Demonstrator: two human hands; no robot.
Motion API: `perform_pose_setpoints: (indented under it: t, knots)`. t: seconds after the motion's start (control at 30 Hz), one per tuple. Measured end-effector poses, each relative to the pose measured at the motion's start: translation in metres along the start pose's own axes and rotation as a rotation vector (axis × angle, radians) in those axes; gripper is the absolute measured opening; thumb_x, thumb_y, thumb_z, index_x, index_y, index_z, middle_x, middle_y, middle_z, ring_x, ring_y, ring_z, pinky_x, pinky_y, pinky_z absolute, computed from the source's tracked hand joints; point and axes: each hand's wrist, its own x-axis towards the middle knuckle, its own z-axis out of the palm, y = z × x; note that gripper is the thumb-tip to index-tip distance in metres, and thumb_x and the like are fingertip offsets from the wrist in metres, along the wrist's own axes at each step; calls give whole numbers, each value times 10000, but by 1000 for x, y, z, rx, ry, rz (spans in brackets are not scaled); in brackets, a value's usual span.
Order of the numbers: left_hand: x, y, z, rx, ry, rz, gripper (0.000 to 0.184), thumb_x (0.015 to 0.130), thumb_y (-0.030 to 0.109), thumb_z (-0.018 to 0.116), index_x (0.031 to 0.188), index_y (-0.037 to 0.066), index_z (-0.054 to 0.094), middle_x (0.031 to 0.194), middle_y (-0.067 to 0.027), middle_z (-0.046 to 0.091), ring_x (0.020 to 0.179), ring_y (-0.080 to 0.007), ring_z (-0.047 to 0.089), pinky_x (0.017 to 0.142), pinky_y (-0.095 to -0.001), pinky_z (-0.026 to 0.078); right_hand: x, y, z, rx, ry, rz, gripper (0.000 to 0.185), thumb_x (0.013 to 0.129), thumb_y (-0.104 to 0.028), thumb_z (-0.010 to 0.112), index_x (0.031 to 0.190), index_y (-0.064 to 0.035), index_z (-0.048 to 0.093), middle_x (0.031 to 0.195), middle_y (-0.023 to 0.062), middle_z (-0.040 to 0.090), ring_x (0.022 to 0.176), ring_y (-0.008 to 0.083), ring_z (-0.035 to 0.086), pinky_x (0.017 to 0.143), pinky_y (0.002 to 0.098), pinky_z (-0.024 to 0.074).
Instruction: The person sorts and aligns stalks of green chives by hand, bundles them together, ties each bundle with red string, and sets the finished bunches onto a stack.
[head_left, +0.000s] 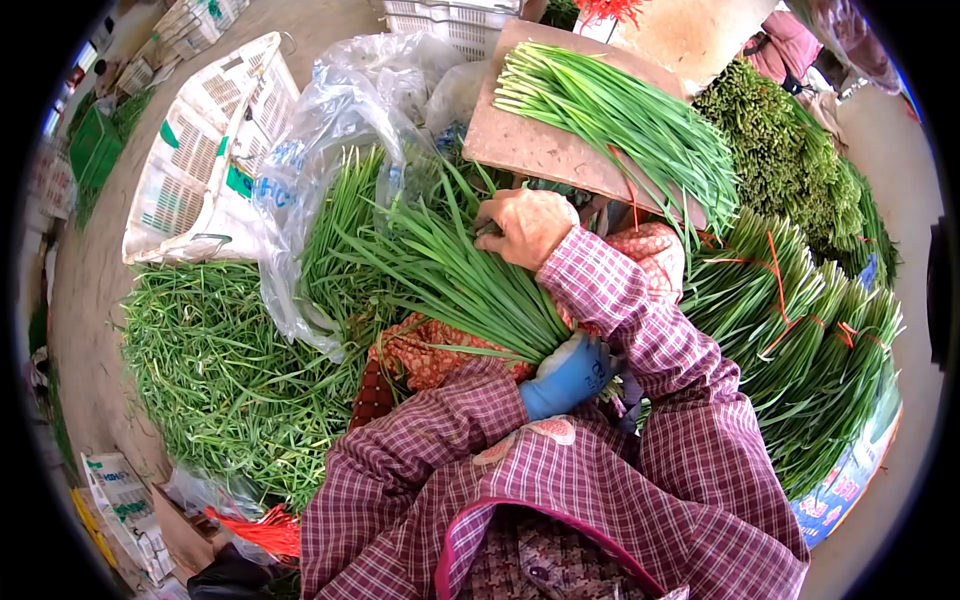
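Observation:
My left hand [572,377], in a blue work glove, is wrapped round the lower end of a bunch of garlic chives [480,290]. The long flat green leaves fan out up and to the left across my lap. My bare right hand [527,228] is over the upper side of this bunch, fingers curled in and pinched at the leaves; the fingertips are partly hidden. Just beyond it, a neat pile of garlic chives [620,120] lies on a brown board [520,150], with a red tie hanging near its edge.
Loose leaves [230,370] are heaped at left, beside a clear plastic bag [340,120] and a white crate [215,150]. Tied bundles [800,330] stand at right, with more bundles [780,150] behind. Red ties [265,530] lie at lower left.

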Motion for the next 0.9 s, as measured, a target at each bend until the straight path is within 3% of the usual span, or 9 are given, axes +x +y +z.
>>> perform_pose_setpoints:
  t: [0.2, 0.4, 0.5, 0.7, 0.83, 0.9]
  knots:
    - [1, 1, 0, 21, -45, 8, 153, 853, 229, 521, 930, 127, 607, 818, -58, 588, 784, -228, 590, 858, -438, 441, 4, -2, -4, -103, -165, 104, 311, 741, -355, 682, 921, -101, 681, 876, 101, 665, 825, 305, 654, 725, 425, 525]
    - [1, -1, -4, 22, -45, 24, 160, 859, 241, 515, 934, 136, 610, 815, -52, 586, 778, -221, 589, 804, -413, 446, 3, -3, -2, 27, 9, 42, 237, 760, -279, 641, 875, -76, 683, 861, 106, 654, 826, 317, 646, 694, 435, 526]
    - [0, -1, -2, 45, 74, -1, 171, 858, 246, 512, 949, 138, 610, 827, -56, 589, 781, -224, 587, 789, -401, 440, 6, 1, 3, 5, 132, -9, 238, 779, -294, 643, 855, -73, 683, 845, 103, 648, 816, 319, 643, 696, 433, 524]
    - [-1, 0, 5, -6, -1, 17, 184, 858, 244, 511, 968, 133, 608, 873, -68, 597, 797, -230, 583, 784, -390, 437, 6, -1, -9, 40, -187, 65, 325, 806, -367, 623, 966, -97, 708, 918, 109, 674, 849, 321, 654, 752, 441, 523]
    - [-3, -1, 1, 29, -22, 31, 219, 861, 254, 511, 1016, 140, 615, 892, -65, 600, 804, -226, 584, 798, -392, 438, 8, -5, -6, -22, -195, 86, 286, 779, -325, 627, 927, -95, 708, 896, 110, 674, 822, 323, 656, 728, 445, 527]
    - [-2, -1, 3, 19, -43, 41, 244, 863, 262, 511, 1047, 143, 618, 914, -70, 608, 816, -228, 587, 820, -404, 440, 8, -2, 2, -17, -51, 14, 248, 738, -289, 631, 847, -74, 693, 862, 110, 660, 773, 322, 654, 690, 441, 530]
